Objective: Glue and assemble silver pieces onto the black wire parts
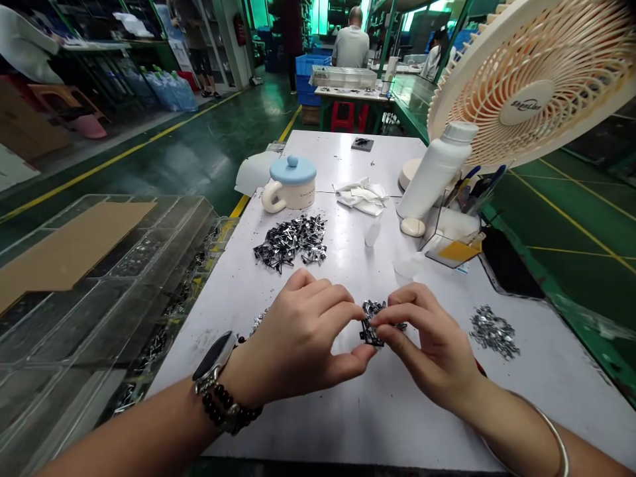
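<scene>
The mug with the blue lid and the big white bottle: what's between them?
A crumpled white tissue or cloth lies between the mug and the white bottle in the head view.

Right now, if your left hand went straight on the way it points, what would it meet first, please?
The left hand would probably meet the small dark metal parts first, with the right hand just beyond; whether the left already touches them is unclear.
</scene>
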`<action>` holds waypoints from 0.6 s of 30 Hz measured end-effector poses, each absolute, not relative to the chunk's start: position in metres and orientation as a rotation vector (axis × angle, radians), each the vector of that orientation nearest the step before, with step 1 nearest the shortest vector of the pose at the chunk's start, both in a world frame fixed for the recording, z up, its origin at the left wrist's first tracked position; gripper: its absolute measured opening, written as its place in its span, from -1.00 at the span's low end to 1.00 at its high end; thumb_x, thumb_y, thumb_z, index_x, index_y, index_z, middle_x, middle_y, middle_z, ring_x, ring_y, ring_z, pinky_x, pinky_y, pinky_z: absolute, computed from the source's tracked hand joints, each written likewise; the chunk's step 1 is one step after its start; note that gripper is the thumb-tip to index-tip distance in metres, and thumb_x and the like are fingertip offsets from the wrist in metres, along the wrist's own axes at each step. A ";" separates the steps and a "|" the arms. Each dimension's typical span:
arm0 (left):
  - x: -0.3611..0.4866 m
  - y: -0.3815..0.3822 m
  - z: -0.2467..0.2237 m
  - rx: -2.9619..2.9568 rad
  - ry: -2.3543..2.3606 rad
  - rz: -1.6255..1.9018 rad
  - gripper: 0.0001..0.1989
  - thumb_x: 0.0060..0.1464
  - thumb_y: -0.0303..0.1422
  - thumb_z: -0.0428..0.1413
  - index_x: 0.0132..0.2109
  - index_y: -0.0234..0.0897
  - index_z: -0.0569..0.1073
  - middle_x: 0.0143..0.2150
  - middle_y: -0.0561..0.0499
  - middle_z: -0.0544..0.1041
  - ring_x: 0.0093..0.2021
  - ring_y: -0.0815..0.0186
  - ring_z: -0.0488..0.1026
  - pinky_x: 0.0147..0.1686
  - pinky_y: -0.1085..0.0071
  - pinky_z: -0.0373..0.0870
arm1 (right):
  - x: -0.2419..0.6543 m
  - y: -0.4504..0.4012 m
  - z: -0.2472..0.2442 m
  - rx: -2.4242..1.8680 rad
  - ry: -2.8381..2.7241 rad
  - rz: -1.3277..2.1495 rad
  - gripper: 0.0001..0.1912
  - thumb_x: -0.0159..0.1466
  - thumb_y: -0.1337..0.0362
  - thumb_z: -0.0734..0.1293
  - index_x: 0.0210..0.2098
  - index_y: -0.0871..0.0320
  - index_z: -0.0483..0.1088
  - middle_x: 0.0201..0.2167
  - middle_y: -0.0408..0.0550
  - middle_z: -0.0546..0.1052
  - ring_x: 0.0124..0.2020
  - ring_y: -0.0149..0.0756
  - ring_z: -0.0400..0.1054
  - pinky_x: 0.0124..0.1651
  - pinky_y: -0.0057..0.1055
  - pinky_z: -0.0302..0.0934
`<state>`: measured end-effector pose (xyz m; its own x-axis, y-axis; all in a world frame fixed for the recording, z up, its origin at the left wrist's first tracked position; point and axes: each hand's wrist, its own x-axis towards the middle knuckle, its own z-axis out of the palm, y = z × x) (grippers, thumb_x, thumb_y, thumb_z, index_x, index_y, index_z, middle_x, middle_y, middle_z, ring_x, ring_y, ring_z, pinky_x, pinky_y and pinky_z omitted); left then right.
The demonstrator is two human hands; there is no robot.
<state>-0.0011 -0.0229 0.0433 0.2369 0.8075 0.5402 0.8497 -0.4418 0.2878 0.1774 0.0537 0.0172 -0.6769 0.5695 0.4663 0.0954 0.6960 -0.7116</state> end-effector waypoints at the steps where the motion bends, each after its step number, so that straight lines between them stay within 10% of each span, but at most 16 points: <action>1: -0.001 -0.023 0.043 -2.416 -1.612 -0.983 -0.86 0.00 -0.33 0.12 -0.31 -0.33 0.46 -0.40 0.03 0.49 -0.40 0.32 0.40 -0.37 0.30 0.10 | 0.176 0.052 0.016 -0.526 -2.199 0.878 -0.91 0.25 0.39 0.26 -0.28 0.10 0.37 -0.39 -0.11 0.27 -0.28 -0.35 0.17 -0.27 -0.29 0.12; 18: 0.004 -0.027 0.045 -2.323 -1.503 -0.834 -0.84 0.06 -0.34 0.08 -0.37 -0.34 0.49 -0.44 0.03 0.48 -0.46 0.33 0.35 -0.42 0.27 0.07 | 0.176 0.048 0.012 -0.503 -2.201 0.708 -0.93 0.22 0.38 0.31 -0.30 0.10 0.37 -0.42 -0.12 0.30 -0.33 -0.35 0.18 -0.28 -0.25 0.04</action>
